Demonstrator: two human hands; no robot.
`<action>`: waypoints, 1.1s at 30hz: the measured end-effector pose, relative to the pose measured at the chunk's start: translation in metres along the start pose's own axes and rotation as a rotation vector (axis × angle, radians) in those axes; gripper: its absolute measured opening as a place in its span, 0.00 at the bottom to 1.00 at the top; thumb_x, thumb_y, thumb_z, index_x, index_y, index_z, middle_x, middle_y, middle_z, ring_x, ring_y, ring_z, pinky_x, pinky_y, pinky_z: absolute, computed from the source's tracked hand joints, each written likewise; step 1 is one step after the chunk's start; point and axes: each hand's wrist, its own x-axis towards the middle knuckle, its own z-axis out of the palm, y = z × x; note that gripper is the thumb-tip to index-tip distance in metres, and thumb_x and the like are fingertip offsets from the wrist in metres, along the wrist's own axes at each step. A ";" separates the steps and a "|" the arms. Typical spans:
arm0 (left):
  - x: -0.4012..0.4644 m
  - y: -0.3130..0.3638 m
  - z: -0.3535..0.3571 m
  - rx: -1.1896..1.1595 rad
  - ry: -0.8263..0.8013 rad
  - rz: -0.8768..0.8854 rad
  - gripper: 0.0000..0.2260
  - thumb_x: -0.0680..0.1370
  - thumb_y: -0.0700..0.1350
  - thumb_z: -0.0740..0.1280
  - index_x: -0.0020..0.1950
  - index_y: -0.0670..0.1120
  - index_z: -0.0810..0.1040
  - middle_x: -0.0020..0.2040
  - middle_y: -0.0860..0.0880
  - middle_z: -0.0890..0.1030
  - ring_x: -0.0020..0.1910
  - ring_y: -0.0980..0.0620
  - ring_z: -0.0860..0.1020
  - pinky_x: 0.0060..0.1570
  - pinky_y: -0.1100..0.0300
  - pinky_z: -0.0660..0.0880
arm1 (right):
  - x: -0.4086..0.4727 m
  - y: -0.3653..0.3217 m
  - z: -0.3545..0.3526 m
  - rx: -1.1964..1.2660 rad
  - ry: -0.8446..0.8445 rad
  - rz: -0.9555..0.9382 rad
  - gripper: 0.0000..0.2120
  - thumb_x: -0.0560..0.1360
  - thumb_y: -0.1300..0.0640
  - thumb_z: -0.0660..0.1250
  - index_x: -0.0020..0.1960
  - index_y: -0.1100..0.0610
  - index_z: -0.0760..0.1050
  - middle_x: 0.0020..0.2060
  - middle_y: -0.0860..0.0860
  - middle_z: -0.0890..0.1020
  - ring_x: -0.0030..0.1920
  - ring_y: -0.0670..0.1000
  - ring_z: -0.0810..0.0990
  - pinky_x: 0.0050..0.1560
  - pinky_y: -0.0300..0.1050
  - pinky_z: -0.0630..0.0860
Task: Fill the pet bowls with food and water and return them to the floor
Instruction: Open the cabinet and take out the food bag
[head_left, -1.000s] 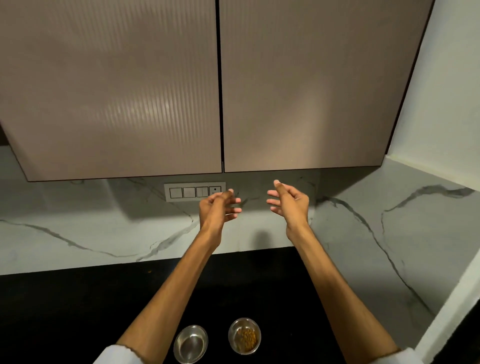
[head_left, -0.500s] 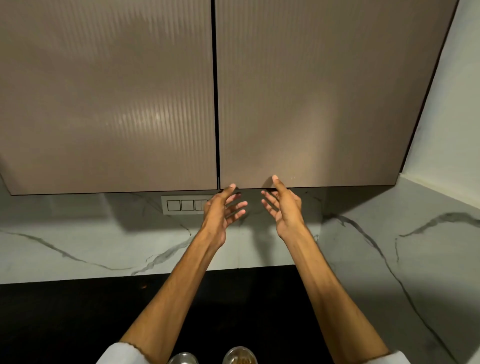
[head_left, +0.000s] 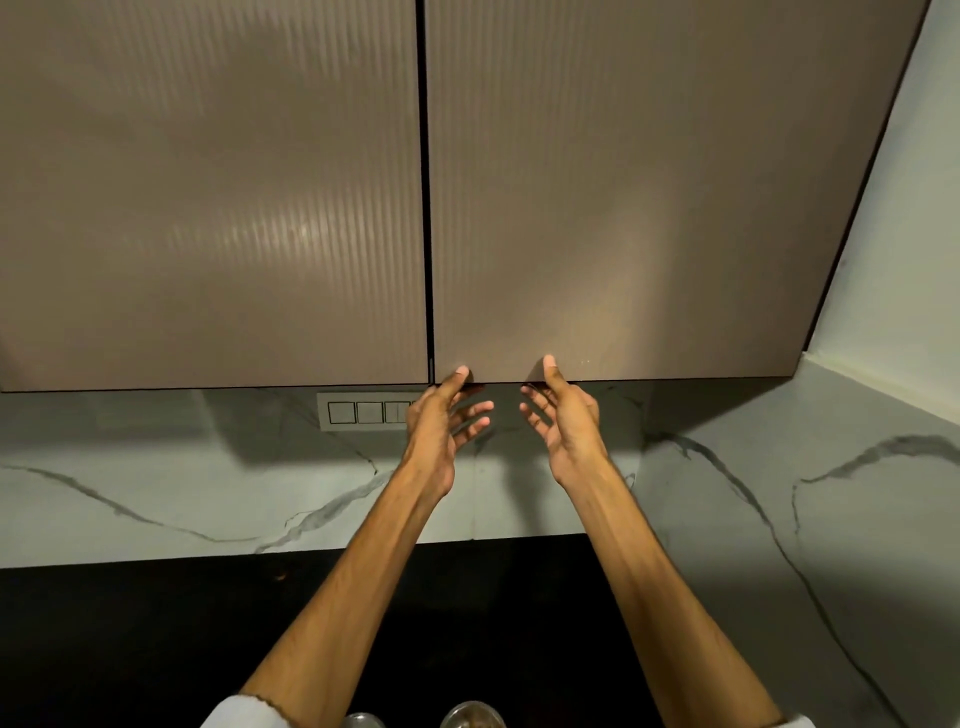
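Observation:
Both my arms reach up to the bottom edge of the right cabinet door (head_left: 649, 208). My left hand (head_left: 441, 421) has spread fingers, its thumb tip touching the door's lower edge near the gap between the doors. My right hand (head_left: 563, 415) is also spread, thumb tip on the same edge a little to the right. Neither hand holds anything. At the frame's bottom edge two steel bowls peek in on the black counter (head_left: 130, 649): the left bowl (head_left: 363, 721) and the right bowl (head_left: 474, 716), which shows brown food.
The left cabinet door (head_left: 208, 208) is closed beside the right one. A switch panel (head_left: 363, 412) sits on the marble backsplash (head_left: 156, 478) under the cabinets. A marble side wall (head_left: 831, 519) closes the corner on the right.
Both hands rose from in front of the backsplash to the right door's bottom edge. The view tilted upward, so the bowls slid almost out of the frame.

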 end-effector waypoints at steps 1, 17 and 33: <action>-0.001 0.000 -0.001 -0.004 -0.004 -0.001 0.15 0.79 0.48 0.74 0.62 0.42 0.82 0.55 0.44 0.87 0.44 0.48 0.86 0.39 0.57 0.83 | -0.001 0.000 0.000 -0.004 0.002 -0.006 0.12 0.77 0.51 0.75 0.52 0.58 0.78 0.49 0.56 0.86 0.45 0.50 0.87 0.41 0.44 0.83; -0.041 0.011 -0.016 0.003 -0.158 -0.030 0.15 0.79 0.42 0.73 0.65 0.39 0.79 0.60 0.42 0.85 0.44 0.47 0.84 0.41 0.57 0.82 | -0.045 -0.002 0.006 -0.029 0.138 -0.095 0.11 0.80 0.51 0.72 0.43 0.55 0.75 0.38 0.52 0.83 0.38 0.47 0.84 0.42 0.42 0.82; -0.106 0.014 -0.021 0.065 -0.386 -0.122 0.10 0.78 0.43 0.74 0.57 0.42 0.81 0.52 0.41 0.88 0.37 0.51 0.83 0.39 0.60 0.82 | -0.110 -0.012 -0.009 -0.048 0.199 -0.107 0.15 0.81 0.45 0.68 0.58 0.56 0.80 0.56 0.53 0.86 0.56 0.50 0.83 0.53 0.45 0.76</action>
